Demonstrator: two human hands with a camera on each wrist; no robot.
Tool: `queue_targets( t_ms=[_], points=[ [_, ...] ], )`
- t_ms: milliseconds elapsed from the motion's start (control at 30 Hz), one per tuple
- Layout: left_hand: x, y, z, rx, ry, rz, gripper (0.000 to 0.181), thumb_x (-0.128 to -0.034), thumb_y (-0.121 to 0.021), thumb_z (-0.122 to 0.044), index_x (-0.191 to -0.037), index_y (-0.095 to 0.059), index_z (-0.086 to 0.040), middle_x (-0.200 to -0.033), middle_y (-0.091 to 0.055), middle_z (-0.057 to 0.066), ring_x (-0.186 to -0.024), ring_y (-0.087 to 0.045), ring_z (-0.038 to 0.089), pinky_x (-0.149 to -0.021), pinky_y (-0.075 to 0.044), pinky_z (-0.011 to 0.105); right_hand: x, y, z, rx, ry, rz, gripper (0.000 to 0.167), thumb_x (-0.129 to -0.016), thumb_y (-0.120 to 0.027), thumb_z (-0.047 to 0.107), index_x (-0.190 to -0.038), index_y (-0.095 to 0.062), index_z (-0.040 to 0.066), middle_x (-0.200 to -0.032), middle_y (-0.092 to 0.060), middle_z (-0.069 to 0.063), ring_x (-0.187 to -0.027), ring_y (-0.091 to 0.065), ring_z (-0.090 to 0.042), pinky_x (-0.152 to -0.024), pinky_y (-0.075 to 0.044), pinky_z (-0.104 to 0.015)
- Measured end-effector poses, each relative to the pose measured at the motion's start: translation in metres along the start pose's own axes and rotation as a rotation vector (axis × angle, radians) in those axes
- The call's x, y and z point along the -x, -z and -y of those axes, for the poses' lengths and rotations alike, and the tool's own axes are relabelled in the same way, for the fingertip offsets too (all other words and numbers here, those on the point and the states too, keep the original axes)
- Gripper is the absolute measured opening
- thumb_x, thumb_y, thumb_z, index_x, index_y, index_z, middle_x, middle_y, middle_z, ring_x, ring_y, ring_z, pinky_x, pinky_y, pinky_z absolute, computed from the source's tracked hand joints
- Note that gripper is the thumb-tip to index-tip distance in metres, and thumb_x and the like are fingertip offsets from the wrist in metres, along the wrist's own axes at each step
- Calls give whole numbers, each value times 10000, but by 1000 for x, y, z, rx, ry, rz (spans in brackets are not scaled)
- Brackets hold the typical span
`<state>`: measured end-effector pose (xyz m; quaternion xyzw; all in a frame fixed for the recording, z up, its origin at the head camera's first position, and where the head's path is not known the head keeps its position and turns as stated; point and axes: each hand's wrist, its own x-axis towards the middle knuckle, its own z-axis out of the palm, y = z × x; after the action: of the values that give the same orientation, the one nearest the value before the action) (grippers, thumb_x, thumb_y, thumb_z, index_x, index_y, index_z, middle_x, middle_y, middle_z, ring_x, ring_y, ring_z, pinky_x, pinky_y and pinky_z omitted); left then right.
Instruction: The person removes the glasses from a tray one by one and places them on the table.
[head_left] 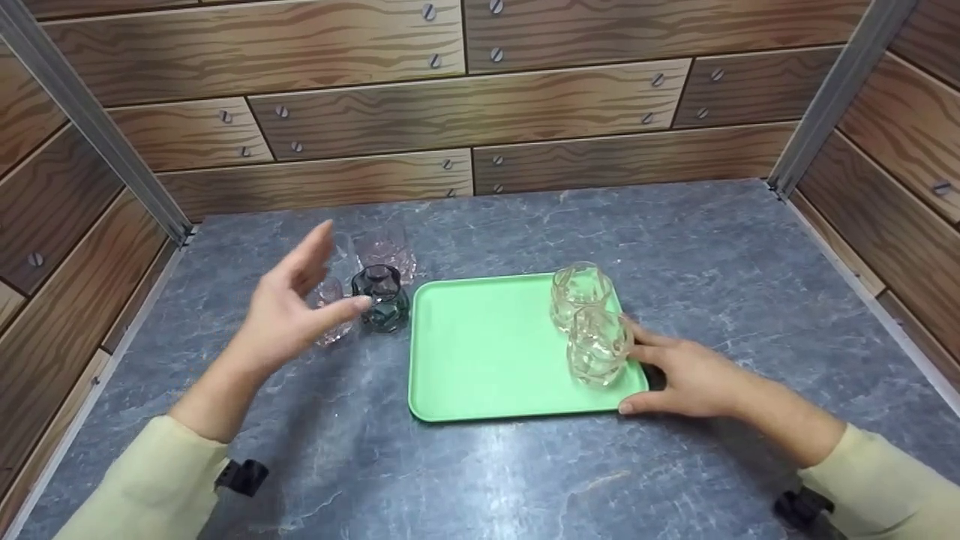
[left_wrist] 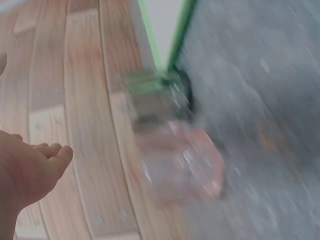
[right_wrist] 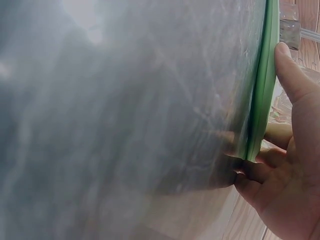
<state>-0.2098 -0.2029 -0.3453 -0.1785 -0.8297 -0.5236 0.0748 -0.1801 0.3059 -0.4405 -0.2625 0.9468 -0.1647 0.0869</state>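
At the lower left and lower right corners of the frame lie the left sleeve [head_left: 142, 487] and right sleeve [head_left: 892, 480]; the grey desk [head_left: 487, 480] spreads between them; of the two hands, the right hand [head_left: 690, 379] holds the green tray [head_left: 487, 360] at right of centre, thumb at its near right corner and fingers curled at the end edge; the left hand [head_left: 281, 319], at left of centre, holds nothing, thumb and fingers spread wide; the tray lies flat in the middle of the frame, its long axis running left to right; on its right end stand a near glass [head_left: 598, 360] and a far glass [head_left: 574, 300], both clear, close to the right hand's fingers; just off the tray's left edge the dark glass [head_left: 386, 304] stands on the desk, to the right of the left palm; this seems the relation that matters, the left hand being much the nearer, with the dark glass between it and the tray; the thumb tip overlaps that glass in the head view, and contact cannot be told; a pale glass [head_left: 339, 335] shows partly behind the thumb; a pink glass [head_left: 390, 259] stands just beyond the dark one; the plank-patterned wall [head_left: 562, 105] fills the top.
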Motion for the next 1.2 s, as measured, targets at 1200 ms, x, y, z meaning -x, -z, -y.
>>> queue_targets(
  t_ms=[1200],
  points=[
    [-27, -235, -18, 136, 101, 416, 944, -838, -917, -419, -1609, -466, -112, -1594, -517, -12, -1424, -539, 268, -1173, -454, 437, 1, 0, -1, 6, 14, -11, 983, -862, -709, 760, -1458, -610, -16, -1698, -275, -232, -1340, -529, -551, -1081, -467, -672]
  ],
)
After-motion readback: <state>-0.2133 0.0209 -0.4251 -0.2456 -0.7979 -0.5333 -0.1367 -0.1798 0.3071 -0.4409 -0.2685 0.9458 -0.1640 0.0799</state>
